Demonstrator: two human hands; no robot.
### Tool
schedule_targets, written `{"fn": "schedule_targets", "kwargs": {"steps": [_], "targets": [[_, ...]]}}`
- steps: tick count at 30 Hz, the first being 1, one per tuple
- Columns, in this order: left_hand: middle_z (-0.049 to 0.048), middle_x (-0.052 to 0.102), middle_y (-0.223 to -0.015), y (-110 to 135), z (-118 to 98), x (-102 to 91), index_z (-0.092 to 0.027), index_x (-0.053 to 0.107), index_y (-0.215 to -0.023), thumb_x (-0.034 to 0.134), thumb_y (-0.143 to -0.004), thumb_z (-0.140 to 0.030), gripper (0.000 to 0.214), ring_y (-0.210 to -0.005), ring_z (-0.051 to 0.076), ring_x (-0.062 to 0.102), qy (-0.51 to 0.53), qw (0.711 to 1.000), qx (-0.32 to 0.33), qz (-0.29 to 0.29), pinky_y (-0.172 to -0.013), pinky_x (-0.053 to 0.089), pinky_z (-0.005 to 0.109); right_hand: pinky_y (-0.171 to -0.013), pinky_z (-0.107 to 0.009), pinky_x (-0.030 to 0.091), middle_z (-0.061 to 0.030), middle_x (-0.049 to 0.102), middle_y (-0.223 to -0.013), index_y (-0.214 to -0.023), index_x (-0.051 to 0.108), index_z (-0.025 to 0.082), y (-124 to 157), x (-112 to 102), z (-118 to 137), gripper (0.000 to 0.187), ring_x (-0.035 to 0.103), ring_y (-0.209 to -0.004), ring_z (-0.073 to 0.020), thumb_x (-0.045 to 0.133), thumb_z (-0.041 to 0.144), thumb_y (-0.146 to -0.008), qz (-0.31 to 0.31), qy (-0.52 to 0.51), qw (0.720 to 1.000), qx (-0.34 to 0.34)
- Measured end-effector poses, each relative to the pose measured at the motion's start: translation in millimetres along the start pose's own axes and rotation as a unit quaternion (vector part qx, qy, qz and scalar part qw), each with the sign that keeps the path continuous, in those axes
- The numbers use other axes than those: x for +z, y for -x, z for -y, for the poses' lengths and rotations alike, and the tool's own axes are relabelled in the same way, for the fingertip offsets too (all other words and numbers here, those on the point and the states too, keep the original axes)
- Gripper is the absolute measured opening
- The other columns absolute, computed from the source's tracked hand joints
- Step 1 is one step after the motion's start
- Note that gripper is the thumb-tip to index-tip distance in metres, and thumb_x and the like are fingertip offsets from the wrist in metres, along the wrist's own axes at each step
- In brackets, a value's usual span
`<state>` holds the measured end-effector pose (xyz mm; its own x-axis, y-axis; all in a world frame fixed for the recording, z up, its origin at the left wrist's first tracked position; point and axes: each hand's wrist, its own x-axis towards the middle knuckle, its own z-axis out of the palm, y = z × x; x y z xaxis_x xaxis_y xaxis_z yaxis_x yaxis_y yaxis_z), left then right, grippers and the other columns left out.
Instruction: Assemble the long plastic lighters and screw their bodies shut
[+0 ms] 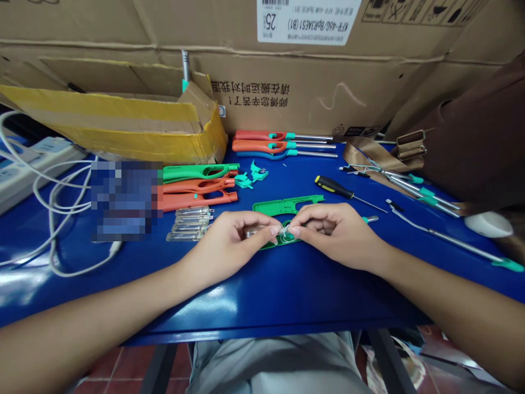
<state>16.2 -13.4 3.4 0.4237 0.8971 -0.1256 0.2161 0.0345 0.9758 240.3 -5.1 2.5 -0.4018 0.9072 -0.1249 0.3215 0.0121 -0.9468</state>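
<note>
Both hands meet over the lower green half-shell (296, 239) of a lighter casing. My left hand (235, 236) is closed in a pinch on a clear fuel tank (255, 232), largely hidden by the fingers. My right hand (338, 229) pinches a thin white wire (284, 236) beside the tank's end; its fingertips almost touch the left ones. A metal tip (372, 219) shows beyond the right hand. Just behind lies the other green half-shell (273, 208). Several more clear fuel tanks (189, 223) lie left of my left hand.
Green and orange lighter casings (197, 186), teal plastic pieces (257, 172) and long-necked lighters (262, 146) lie behind. A screwdriver (334, 187) and metal lighter tubes (463, 249) are at right. A yellow-taped box (156, 145), white cable (77, 273) and power strip (36, 164) occupy the left.
</note>
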Motion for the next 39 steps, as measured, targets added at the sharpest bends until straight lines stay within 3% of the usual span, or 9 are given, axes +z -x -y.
{"fn": "schedule_targets", "kwargs": {"steps": [5, 9, 13, 16, 20, 26, 32, 36, 39], "targets": [[0.0039, 0.08, -0.09, 0.8, -1.5, 0.5, -0.016, 0.08, -0.101, 0.069, -0.094, -0.04, 0.028, -0.078, 0.015, 0.069, -0.026, 0.999, 0.022, 0.003, -0.071, 0.052, 0.023, -0.047, -0.025, 0.024, 0.0011, 0.056, -0.066, -0.086, 0.073, 0.015, 0.9, 0.2, -0.7, 0.026, 0.036, -0.052, -0.0076, 0.076, 0.04, -0.083, 0.01, 0.005, 1.0, 0.012], [0.0031, 0.079, -0.087, 3.7, -4.6, -4.1, -0.017, 0.08, -0.105, 0.065, -0.096, -0.043, 0.03, -0.064, 0.013, 0.064, -0.117, 0.992, 0.039, 0.003, -0.057, 0.046, 0.023, -0.046, -0.024, 0.025, 0.0021, 0.055, -0.067, -0.09, 0.074, 0.016, 1.4, -3.5, 1.1, 0.022, 0.036, -0.051, -0.0077, 0.07, 0.038, -0.089, 0.029, 0.056, 0.998, -0.018], [0.0031, 0.08, -0.094, 4.7, -6.8, -13.9, -0.02, 0.079, -0.104, 0.06, -0.1, -0.034, 0.023, -0.078, 0.016, 0.069, -0.292, 0.942, 0.163, 0.011, -0.071, 0.05, 0.027, -0.051, -0.024, 0.036, -0.0032, 0.065, -0.092, -0.096, 0.073, 0.018, 1.0, -12.7, 2.7, 0.012, 0.043, -0.056, -0.0075, 0.065, 0.027, -0.093, 0.01, 0.174, 0.973, -0.154], [0.004, 0.079, -0.1, 3.0, -6.3, -19.4, -0.018, 0.077, -0.105, 0.058, -0.101, -0.027, 0.021, -0.092, 0.02, 0.068, -0.362, 0.902, 0.233, 0.032, -0.084, 0.051, 0.031, -0.066, -0.027, 0.046, -0.006, 0.065, -0.105, -0.108, 0.071, 0.021, 0.4, -20.4, 1.4, 0.016, 0.057, -0.074, -0.0129, 0.063, 0.024, -0.095, 0.007, 0.271, 0.937, -0.221], [0.0043, 0.077, -0.099, 2.3, -6.2, -19.7, -0.016, 0.074, -0.104, 0.057, -0.102, -0.025, 0.019, -0.093, 0.019, 0.066, -0.376, 0.895, 0.236, 0.034, -0.084, 0.05, 0.03, -0.084, -0.032, 0.05, -0.0081, 0.065, -0.114, -0.114, 0.069, 0.021, -1.0, -26.1, -0.9, 0.019, 0.065, -0.095, -0.0189, 0.059, 0.025, -0.099, 0.012, 0.347, 0.909, -0.232], [0.0016, 0.07, -0.086, 4.6, -4.1, -16.9, -0.017, 0.071, -0.106, 0.058, -0.101, -0.024, 0.015, -0.087, 0.017, 0.064, -0.372, 0.901, 0.217, 0.049, -0.075, 0.047, 0.027, -0.084, -0.034, 0.052, -0.009, 0.068, -0.115, -0.115, 0.07, 0.021, -2.8, -29.5, -1.0, 0.024, 0.067, -0.101, -0.022, 0.061, 0.037, -0.1, 0.04, 0.41, 0.876, -0.252], [0.0032, 0.07, -0.095, 5.0, -2.0, -20.5, -0.017, 0.068, -0.103, 0.057, -0.102, -0.025, 0.014, -0.091, 0.017, 0.062, -0.396, 0.882, 0.251, 0.044, -0.08, 0.046, 0.028, -0.09, -0.039, 0.054, -0.0105, 0.068, -0.121, -0.124, 0.07, 0.019, -1.6, -32.1, -2.6, 0.037, 0.066, -0.11, -0.026, 0.067, 0.044, -0.096, 0.073, 0.444, 0.849, -0.277], [0.0019, 0.064, -0.08, 8.4, -7.7, -22.0, -0.017, 0.067, -0.091, 0.068, -0.095, -0.047, 0.03, -0.078, 0.019, 0.056, -0.46, 0.83, 0.308, 0.071, -0.071, 0.042, 0.032, -0.089, -0.04, 0.055, -0.0101, 0.068, -0.12, -0.124, 0.07, 0.019, -2.7, -32.4, -5.2, 0.037, 0.067, -0.109, -0.0266, 0.067, 0.041, -0.096, 0.073, 0.443, 0.848, -0.283], [0.0022, 0.062, -0.078, 9.6, -8.0, -21.5, -0.017, 0.066, -0.086, 0.07, -0.092, -0.052, 0.036, -0.075, 0.021, 0.055, -0.513, 0.781, 0.343, 0.096, -0.069, 0.041, 0.034, -0.088, -0.04, 0.055, -0.0097, 0.068, -0.12, -0.124, 0.07, 0.019, -3.6, -32.4, -6.0, 0.036, 0.067, -0.108, -0.0262, 0.067, 0.041, -0.096, 0.072, 0.441, 0.848, -0.286]]}}
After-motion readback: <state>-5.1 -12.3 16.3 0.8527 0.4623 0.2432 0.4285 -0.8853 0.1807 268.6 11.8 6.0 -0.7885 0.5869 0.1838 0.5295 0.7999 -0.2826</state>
